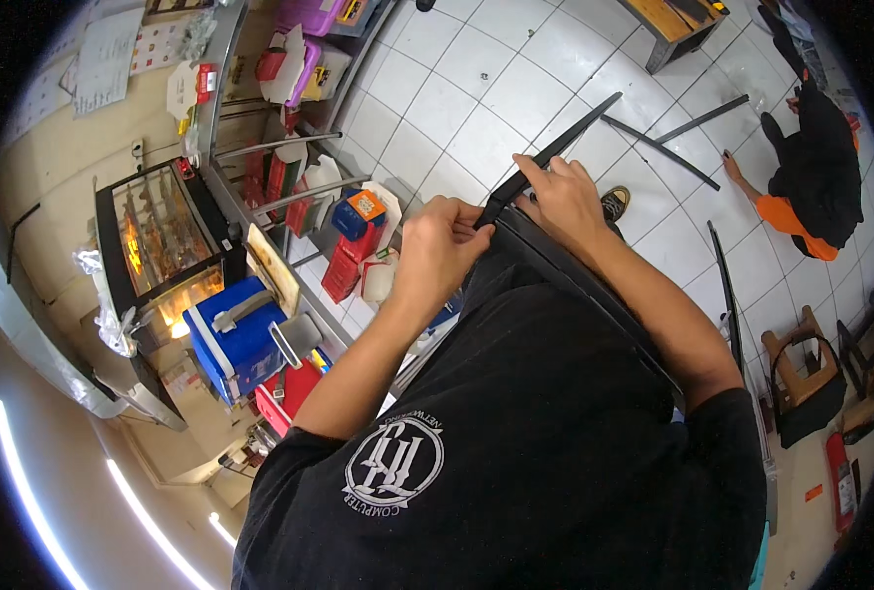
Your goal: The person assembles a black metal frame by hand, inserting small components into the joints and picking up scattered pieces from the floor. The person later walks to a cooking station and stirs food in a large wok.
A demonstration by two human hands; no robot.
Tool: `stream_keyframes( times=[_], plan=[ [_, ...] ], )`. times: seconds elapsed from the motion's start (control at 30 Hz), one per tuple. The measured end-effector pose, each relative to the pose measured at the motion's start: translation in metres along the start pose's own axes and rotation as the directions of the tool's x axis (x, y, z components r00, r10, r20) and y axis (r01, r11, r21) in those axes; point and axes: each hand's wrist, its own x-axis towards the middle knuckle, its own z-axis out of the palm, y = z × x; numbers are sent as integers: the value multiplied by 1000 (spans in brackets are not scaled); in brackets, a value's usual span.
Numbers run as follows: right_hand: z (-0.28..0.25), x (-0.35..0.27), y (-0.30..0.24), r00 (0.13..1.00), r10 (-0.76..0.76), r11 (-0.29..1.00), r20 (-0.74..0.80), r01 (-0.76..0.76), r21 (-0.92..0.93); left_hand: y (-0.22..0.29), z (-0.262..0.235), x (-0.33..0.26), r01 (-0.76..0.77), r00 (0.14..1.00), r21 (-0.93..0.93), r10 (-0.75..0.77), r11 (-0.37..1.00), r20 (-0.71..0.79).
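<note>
Two long black frame strips meet at a corner in front of my chest. One strip (579,125) runs away to the upper right; the other strip (594,293) slants back along my body, under my right forearm. My left hand (439,246) is closed in a pinch at the corner, thumb and fingertips on its end. Just beyond it, my right hand (563,202) wraps round the far strip near the joint, its index finger lying over the top. What lies under the right palm is hidden.
More black strips (661,152) lie on the white tiled floor (476,128). Another person (815,177) in black and orange is low on the right. Left are a blue cool box (235,339), a glass-fronted cabinet (161,236) and red boxes (343,267). A wooden chair-like frame (801,369) stands right.
</note>
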Motion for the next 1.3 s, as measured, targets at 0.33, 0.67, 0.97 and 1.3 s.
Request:
stream_keyframes(
  times=[0.33,0.67,0.97,1.3],
  plan=[
    [24,3,9,997,-44,881,67,70,-468,-13,-1,-5,-51,996,20,52,999,-76],
    [36,-1,-9,986,-18,980,163,50,-193,-14,-8,-15,-43,992,-18,40,999,-124],
    [40,5,-7,991,-34,952,129,71,-296,-15,-17,-9,-45,997,-6,44,999,-63],
    [33,7,-1,990,38,972,138,-4,-234,-7,-5,-4,-154,982,142,167,978,-88]
  ],
)
